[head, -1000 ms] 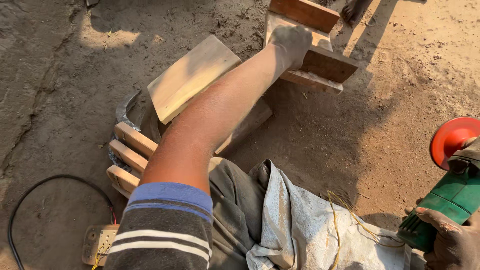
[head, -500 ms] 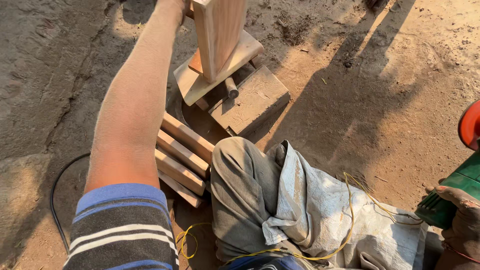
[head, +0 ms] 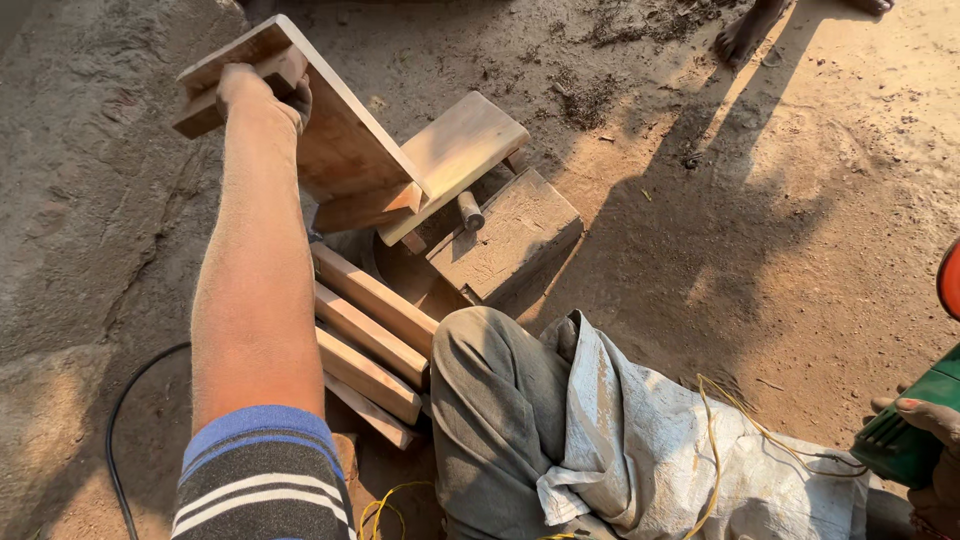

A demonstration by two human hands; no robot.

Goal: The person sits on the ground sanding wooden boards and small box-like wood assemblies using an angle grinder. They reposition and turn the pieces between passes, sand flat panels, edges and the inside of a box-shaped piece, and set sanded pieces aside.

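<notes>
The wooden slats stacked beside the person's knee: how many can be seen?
4 wooden slats lie side by side on the ground, between the left arm and the bent knee. More may be hidden under the arm.

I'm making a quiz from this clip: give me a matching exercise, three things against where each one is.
Things:
1. wooden piece
2. green power tool
3. stacked wooden slats

Places:
A. on the ground beside the bent knee
B. held up in the left hand
C. at the right edge, in the right hand

Pairs: 1-B, 2-C, 3-A
</notes>
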